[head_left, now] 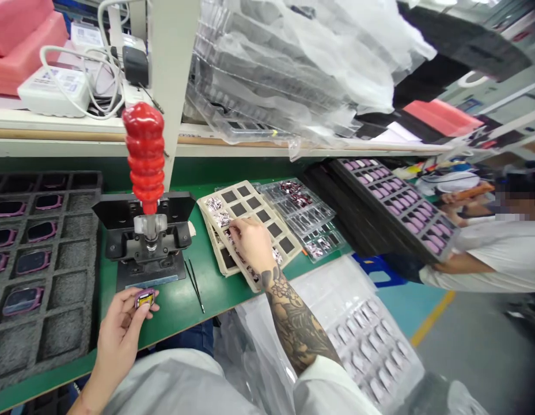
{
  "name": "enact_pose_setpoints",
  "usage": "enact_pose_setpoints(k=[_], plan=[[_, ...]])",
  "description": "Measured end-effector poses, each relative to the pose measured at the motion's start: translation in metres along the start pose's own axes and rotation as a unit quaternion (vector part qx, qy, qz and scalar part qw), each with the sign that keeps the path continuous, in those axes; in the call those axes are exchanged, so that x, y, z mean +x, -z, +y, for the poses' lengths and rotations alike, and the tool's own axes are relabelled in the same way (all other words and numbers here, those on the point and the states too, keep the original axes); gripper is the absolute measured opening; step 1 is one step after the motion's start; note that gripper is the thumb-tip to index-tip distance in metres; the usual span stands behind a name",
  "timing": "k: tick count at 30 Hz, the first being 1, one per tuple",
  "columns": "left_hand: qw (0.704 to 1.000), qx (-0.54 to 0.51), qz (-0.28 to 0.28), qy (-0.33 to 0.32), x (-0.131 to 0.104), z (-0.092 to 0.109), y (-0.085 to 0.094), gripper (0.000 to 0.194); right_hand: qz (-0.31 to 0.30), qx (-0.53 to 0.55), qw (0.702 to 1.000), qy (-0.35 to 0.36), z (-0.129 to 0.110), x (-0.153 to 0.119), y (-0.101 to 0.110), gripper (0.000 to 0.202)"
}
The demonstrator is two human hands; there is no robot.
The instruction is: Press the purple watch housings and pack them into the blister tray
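My left hand [124, 323] pinches a purple smartwatch case [145, 298] just in front of the press, a yellow part showing inside it. Over the beige compartment tray [288, 259], my right hand [250, 239] has its fingertips closed together among small shiny parts [217, 212]; what lies between them is too small to make out. A hand press with a red handle [145, 155] stands on the green bench, behind my left hand. Black tweezers [194, 285] lie between the press and the tray.
At left sits a dark foam tray [72, 288] with several purple-rimmed watches. Clear plastic trays [297, 207] of parts lie beyond the beige tray. A co-worker [496, 242] at right is close to a tilted tray of purple pieces [397, 202]. A shelf [232, 141] overhangs the bench.
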State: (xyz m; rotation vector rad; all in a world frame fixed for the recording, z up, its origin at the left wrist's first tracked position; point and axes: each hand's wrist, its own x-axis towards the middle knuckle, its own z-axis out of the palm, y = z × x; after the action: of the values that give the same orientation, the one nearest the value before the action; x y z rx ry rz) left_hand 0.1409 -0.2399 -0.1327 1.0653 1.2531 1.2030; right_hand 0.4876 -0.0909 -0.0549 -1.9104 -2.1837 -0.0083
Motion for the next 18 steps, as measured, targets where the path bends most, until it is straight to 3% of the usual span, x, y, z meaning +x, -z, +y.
enact_pose_setpoints(k=[4, 9, 14, 18], plan=[[1.000, 0.005, 0.002, 0.007, -0.002, -0.001, 0.000, 0.030, 0.029, 0.057, 0.998, 0.015, 0.010, -0.007, -0.005, 0.024], [0.995, 0.087, -0.034, -0.025, -0.001, 0.000, 0.006, 0.030, 0.162, 0.165, 0.973, 0.010, 0.006, -0.021, 0.004, 0.027], [0.981, 0.180, -0.059, -0.047, 0.004, 0.017, 0.000, 0.024, 0.228, 0.265, 0.937, -0.009, -0.043, -0.059, 0.006, 0.014], [0.976, 0.188, -0.078, -0.072, 0.010, 0.036, -0.008, 0.020, 0.168, 0.407, 0.897, 0.040, -0.101, -0.089, -0.013, 0.010]])
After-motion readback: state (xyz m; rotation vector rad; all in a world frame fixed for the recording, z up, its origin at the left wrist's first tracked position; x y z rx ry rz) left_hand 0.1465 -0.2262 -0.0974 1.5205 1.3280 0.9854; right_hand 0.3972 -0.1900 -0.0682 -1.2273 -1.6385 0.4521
